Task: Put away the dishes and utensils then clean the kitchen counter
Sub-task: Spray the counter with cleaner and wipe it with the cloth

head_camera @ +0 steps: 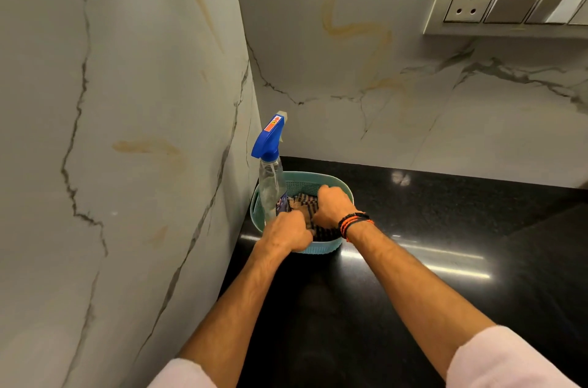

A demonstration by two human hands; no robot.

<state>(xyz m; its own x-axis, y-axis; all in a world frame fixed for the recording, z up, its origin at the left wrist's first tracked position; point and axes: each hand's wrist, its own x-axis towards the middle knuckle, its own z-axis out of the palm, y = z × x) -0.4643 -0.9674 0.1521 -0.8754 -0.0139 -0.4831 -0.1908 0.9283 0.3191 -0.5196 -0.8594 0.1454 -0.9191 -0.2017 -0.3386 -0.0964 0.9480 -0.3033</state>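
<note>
Pink sleeves [502, 356] lead out over the black counter [445, 228] to a basket [318, 179] in the far left corner. Left hand [286, 230] and right hand [332, 204] both grip the cloth [307, 201] inside, beside the spray bottle [270, 184]. The cleaning step seems in hand; next, lift the cloth free without toppling the bottle.

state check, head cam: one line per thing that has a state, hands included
Clear spray bottle with blue trigger head: upright in the basket's left end.
Teal perforated plastic basket: on the black counter, in the corner.
Dark checked cloth: inside the basket, gripped by both hands.
Left hand: curled on the cloth.
Right hand: curled on the cloth.
</note>
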